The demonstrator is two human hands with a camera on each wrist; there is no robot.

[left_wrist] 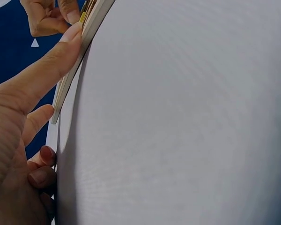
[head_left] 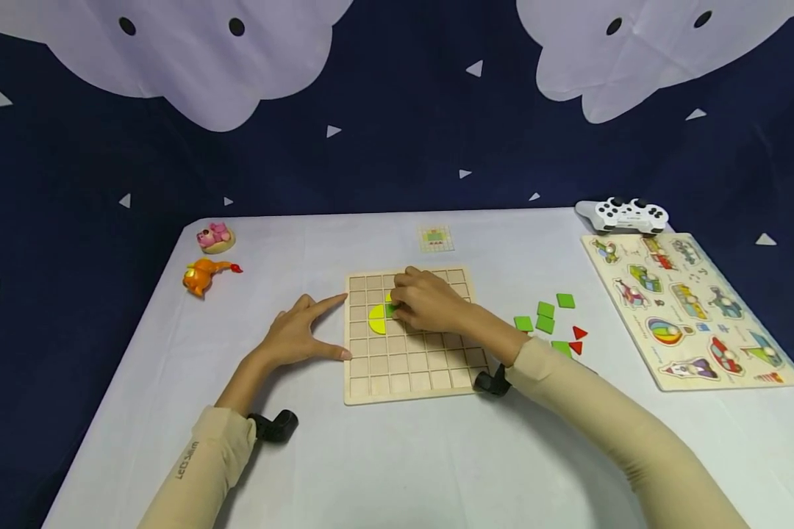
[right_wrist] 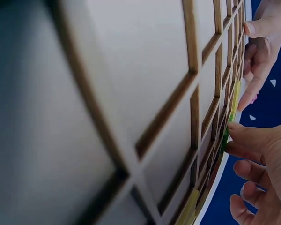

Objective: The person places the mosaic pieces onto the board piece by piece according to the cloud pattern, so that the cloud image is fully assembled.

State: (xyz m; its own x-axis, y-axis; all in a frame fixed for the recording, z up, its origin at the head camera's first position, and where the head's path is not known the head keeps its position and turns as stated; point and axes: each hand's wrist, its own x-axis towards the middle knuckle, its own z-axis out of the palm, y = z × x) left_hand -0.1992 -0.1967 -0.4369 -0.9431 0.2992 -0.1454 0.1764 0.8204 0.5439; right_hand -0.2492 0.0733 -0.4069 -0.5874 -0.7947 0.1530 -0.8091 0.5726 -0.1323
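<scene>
A wooden grid board (head_left: 410, 367) lies at the table's middle. A yellow half-circle piece (head_left: 376, 320) sits in its upper left cells. My right hand (head_left: 400, 305) curls over a green piece (head_left: 390, 310) beside the yellow one and pinches it against the grid. In the right wrist view a fingertip (right_wrist: 236, 129) presses the green piece's edge (right_wrist: 224, 143). My left hand (head_left: 317, 330) rests flat on the table, its index finger and thumb spread against the board's left edge. In the left wrist view the thumb (left_wrist: 47, 70) lies along that edge (left_wrist: 70, 75).
Loose green squares (head_left: 544, 317) and red triangles (head_left: 577, 339) lie right of the board. Further right are a picture peg puzzle (head_left: 691, 308) and a white game controller (head_left: 625, 214). A pattern card (head_left: 434, 239) lies behind the board. An orange toy (head_left: 201, 275) and a pink toy (head_left: 215, 236) sit far left.
</scene>
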